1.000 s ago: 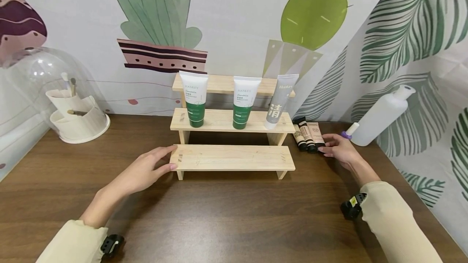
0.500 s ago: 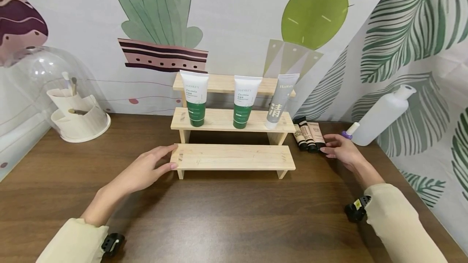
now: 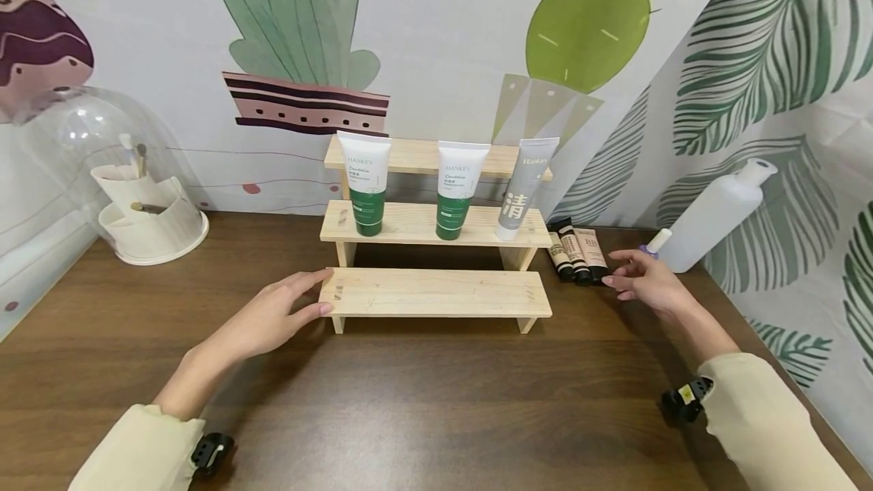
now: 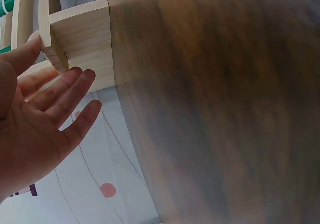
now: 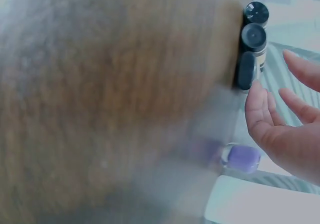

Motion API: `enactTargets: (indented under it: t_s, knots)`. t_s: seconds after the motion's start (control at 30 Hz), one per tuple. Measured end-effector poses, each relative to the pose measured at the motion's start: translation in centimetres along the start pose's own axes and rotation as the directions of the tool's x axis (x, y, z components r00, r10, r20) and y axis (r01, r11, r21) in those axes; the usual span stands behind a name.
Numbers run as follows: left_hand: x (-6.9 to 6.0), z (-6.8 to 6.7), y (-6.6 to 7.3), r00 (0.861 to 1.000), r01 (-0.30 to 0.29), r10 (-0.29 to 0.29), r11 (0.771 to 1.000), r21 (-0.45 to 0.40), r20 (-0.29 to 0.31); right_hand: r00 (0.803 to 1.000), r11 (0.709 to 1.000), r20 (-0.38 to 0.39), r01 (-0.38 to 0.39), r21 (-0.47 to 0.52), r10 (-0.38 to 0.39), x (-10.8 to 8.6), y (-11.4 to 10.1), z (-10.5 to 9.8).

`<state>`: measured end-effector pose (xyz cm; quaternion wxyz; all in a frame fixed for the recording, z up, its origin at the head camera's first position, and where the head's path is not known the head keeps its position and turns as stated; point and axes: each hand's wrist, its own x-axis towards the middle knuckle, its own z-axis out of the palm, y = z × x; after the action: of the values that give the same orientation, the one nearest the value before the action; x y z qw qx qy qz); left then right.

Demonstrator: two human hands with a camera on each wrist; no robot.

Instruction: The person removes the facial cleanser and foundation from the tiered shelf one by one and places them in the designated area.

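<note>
A stepped wooden display stand (image 3: pixel 436 294) is at the middle of the table. My left hand (image 3: pixel 276 317) holds the left end of its lowest step, thumb at the front edge and index finger at the back corner; the other fingers extend loosely in the left wrist view. Two white-and-green tubes (image 3: pixel 453 192) and a grey tube (image 3: pixel 521 192) stand on the middle step. To the right lie three small tubes with black caps, including a pink BB tube (image 3: pixel 589 247). My right hand (image 3: pixel 648 283) is beside that tube's cap (image 5: pixel 246 71), fingers loosely bent, holding nothing.
Beside my right hand stand a small bottle with a purple part and white cap (image 3: pixel 656 241) and a white bottle (image 3: pixel 716 214). At the far left, a clear dome (image 3: pixel 75 123) covers a white brush holder (image 3: pixel 153 237). A patterned wall covering backs the table.
My right hand and forearm have shifted slightly right, drawing away from the small tubes. The left hand keeps its place on the stand, and the tubes look unmoved.
</note>
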<state>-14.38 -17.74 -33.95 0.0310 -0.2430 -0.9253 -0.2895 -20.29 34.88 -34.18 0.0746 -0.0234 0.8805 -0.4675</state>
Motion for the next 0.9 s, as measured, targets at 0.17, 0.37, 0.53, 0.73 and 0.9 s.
enactTargets:
  t_s: [0.17,0.37,0.53,0.73,0.9]
  knots:
    - [0.0,0.0,0.0,1.000,-0.003,0.003,1.000,0.001,-0.005,0.999,0.999,0.008,0.037,-0.023,-0.036,-0.4,-1.1,0.1]
    - [0.1,0.0,0.0,1.000,0.006,-0.006,1.000,0.002,0.002,0.994,0.994,0.038,0.107,-0.010,-0.107,-0.8,-2.7,0.7]
    - [0.1,0.0,0.1,1.000,0.012,-0.012,1.000,0.003,0.008,0.984,0.986,0.060,0.168,0.008,-0.168,-1.3,-4.8,1.7]
    - [0.1,0.0,0.1,1.000,0.011,-0.011,1.000,-0.003,0.008,0.967,0.972,0.100,0.237,-0.001,-0.236,-1.8,-7.2,3.3]
    - [0.1,0.0,0.1,1.000,0.017,-0.017,1.000,-0.004,0.012,0.950,0.960,0.148,0.280,-0.001,-0.277,-2.1,-9.0,4.7]
